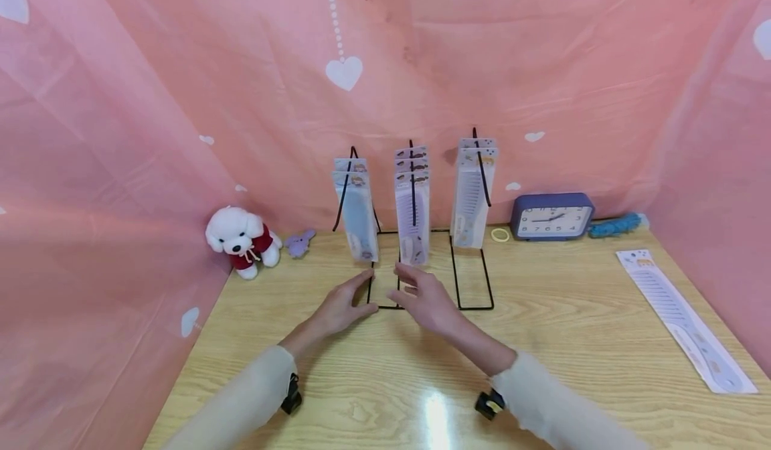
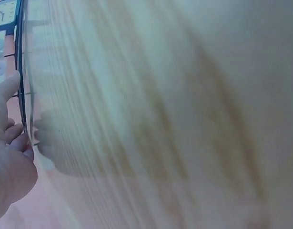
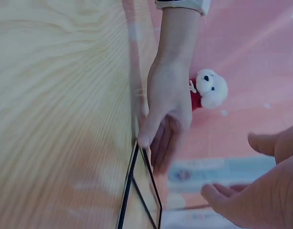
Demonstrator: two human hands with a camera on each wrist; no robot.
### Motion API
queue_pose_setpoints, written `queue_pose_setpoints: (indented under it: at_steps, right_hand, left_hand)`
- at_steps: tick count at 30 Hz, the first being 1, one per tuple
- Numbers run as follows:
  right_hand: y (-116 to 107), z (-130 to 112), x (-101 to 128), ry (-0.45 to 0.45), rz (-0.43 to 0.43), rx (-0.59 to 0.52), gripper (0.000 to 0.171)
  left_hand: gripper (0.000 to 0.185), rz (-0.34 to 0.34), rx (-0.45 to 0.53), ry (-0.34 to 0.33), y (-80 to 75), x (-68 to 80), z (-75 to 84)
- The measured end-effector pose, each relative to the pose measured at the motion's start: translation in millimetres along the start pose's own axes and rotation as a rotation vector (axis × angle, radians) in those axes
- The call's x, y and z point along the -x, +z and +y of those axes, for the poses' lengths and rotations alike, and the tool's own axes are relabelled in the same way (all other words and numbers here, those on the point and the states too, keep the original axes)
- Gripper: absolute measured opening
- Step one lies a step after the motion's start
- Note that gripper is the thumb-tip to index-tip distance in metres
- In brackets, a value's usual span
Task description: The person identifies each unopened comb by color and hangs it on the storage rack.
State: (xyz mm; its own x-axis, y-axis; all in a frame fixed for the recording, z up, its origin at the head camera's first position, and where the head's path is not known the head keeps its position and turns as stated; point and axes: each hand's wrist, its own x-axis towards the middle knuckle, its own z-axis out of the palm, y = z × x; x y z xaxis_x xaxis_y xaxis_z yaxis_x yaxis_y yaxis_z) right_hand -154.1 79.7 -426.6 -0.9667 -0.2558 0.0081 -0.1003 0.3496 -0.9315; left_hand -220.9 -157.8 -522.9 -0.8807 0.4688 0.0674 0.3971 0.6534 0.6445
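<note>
I see the wooden table (image 1: 602,316) boxed in by pink heart-print cloth (image 1: 150,102) on three sides. Mid-table at the back stands a black wire display rack (image 1: 472,289) with three hooks, each hung with packaged combs (image 1: 413,209): left, middle and right stacks, the middle one lowest and nearest my hands. A long packaged comb (image 1: 683,316) lies flat on the right side of the table, well apart from the rack.

Behind the rack to the right sits a blue clock (image 1: 551,215), with a yellow ring (image 1: 500,235) just left of it and a teal item (image 1: 614,226) to its right. A white plush dog (image 1: 241,239) in red sits at the back left, a small purple toy (image 1: 299,241) beside it.

My left hand (image 1: 340,309) is at the rack's left front corner; in the right wrist view its thumb tip touches the wire base and the fingers are loosely bent beside it, not wrapped round anything. My right hand (image 1: 424,299) hovers just in front of the middle comb stack, fingers loosely spread, holding nothing; contact with the rack I cannot tell. The left wrist view is mostly blurred tabletop.
</note>
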Motion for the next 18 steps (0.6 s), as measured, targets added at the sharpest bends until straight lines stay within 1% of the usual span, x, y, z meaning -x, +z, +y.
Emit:
queue_pose_setpoints:
  at_steps: [4,7,11,14,18]
  right_hand:
    - [-31,8,28,-0.042,-0.074,-0.001,0.055]
    - [-60,14,48,-0.052,-0.081,0.033,0.050]
    - [-100,20,74,-0.023,-0.014,0.088,0.046]
    - [-129,30,91,-0.044,0.067,0.162,0.043]
    - [-163,50,113,-0.071,0.193,0.284,0.040]
  left_hand:
    - [0.076,0.029,0.025,-0.013,-0.2,6.4,3.5]
    - [0.074,0.051,0.030,-0.020,2.8,10.5,4.9]
    - [0.070,0.093,0.032,-0.029,10.1,13.1,6.1]
    - [0.067,0.130,0.036,-0.041,14.9,14.3,5.1]
    - [0.064,0.169,0.049,-0.050,18.5,15.0,4.2]
